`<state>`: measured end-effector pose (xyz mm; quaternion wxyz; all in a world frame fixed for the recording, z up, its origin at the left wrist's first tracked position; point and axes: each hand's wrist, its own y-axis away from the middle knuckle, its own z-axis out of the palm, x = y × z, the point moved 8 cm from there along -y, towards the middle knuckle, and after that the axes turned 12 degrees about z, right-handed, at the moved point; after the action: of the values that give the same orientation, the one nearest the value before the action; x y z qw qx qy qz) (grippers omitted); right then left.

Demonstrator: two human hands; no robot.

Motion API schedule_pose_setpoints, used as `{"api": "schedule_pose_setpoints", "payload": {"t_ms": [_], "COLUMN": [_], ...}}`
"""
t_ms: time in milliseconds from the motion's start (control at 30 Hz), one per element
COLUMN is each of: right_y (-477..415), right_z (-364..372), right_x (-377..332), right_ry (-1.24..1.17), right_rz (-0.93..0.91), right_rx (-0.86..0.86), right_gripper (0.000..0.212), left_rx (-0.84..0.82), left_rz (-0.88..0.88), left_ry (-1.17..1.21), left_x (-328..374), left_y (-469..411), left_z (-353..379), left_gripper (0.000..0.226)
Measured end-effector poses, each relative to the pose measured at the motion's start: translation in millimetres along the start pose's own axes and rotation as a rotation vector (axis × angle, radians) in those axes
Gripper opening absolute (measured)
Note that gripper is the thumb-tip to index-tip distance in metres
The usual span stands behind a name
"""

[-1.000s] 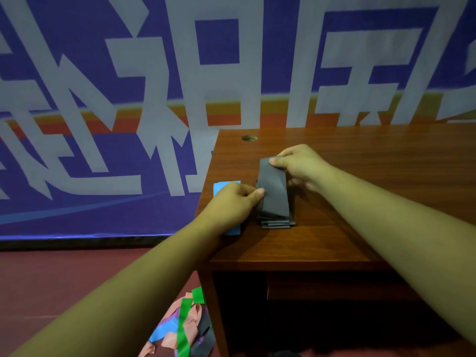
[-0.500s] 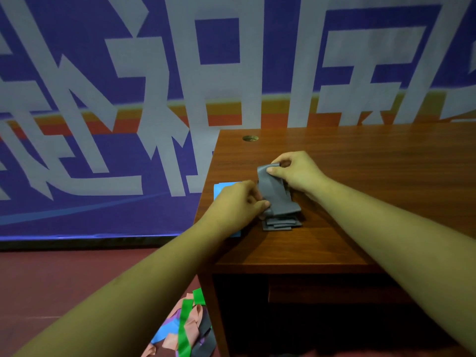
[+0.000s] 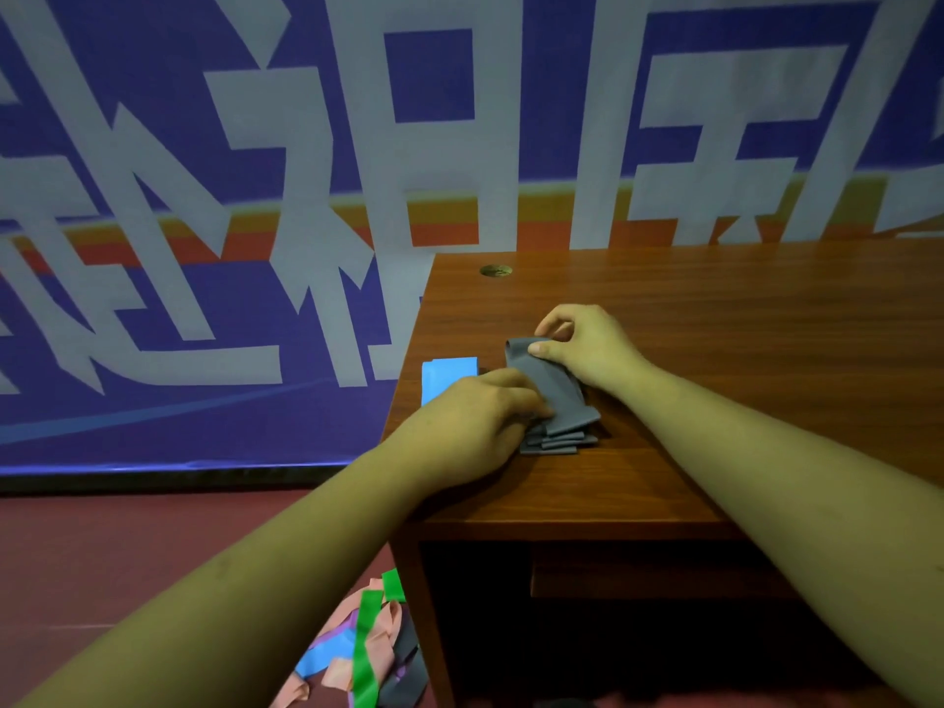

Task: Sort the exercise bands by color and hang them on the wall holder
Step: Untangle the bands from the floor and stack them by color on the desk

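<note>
A stack of grey exercise bands (image 3: 559, 442) lies near the left end of a wooden table (image 3: 715, 324). The top grey band (image 3: 557, 390) is lifted at its far end, pinched between thumb and fingers of my right hand (image 3: 587, 347). My left hand (image 3: 475, 426) grips the left side of the same band, its fingers curled over the stack's edge. A blue band (image 3: 444, 373) lies flat on the table just left of the stack, partly hidden under my left hand. No wall holder is in view.
On the red floor by the table's left leg lies a heap of mixed bands (image 3: 368, 651): green, pink, blue, purple, grey. A large blue and white banner (image 3: 204, 196) covers the wall behind. A round brass grommet (image 3: 495, 270) sits near the table's back edge.
The top grey band has been lowered and bent toward the stack. My right hand came down toward the table, and my left hand slid right over the stack's edge.
</note>
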<state>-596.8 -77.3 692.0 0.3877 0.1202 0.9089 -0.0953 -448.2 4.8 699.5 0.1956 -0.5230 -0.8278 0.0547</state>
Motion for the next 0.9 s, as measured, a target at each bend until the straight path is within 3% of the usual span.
{"api": "schedule_pose_setpoints", "payload": {"t_ms": [200, 400, 567, 700, 900], "right_y": [6.3, 27.8, 50.9, 76.6, 113.0], "right_z": [-3.9, -26.6, -29.8, 11.6, 134.9], "right_x": [-4.1, -29.1, -67.0, -121.4, -194.5], "right_ry": [-0.027, -0.077, -0.107, -0.134, -0.084], "right_rz": [0.006, 0.003, -0.040, -0.130, -0.204], "right_rx": [-0.027, -0.017, 0.054, 0.001, -0.183], "right_gripper": [0.014, 0.026, 0.024, 0.024, 0.021], "left_rx": [0.031, 0.256, 0.372, 0.408, 0.390], "left_rz": [-0.073, -0.248, -0.394, -0.560, -0.888], "left_ry": [0.087, 0.199, 0.136, 0.068, -0.022], "left_x": [-4.7, -22.2, -46.7, -78.4, -128.7], "left_y": [2.0, 25.3, 76.0, 145.8, 279.0], "left_z": [-2.2, -37.3, -73.6, -96.5, -112.3], "left_gripper": [0.033, 0.026, 0.018, 0.017, 0.014]}}
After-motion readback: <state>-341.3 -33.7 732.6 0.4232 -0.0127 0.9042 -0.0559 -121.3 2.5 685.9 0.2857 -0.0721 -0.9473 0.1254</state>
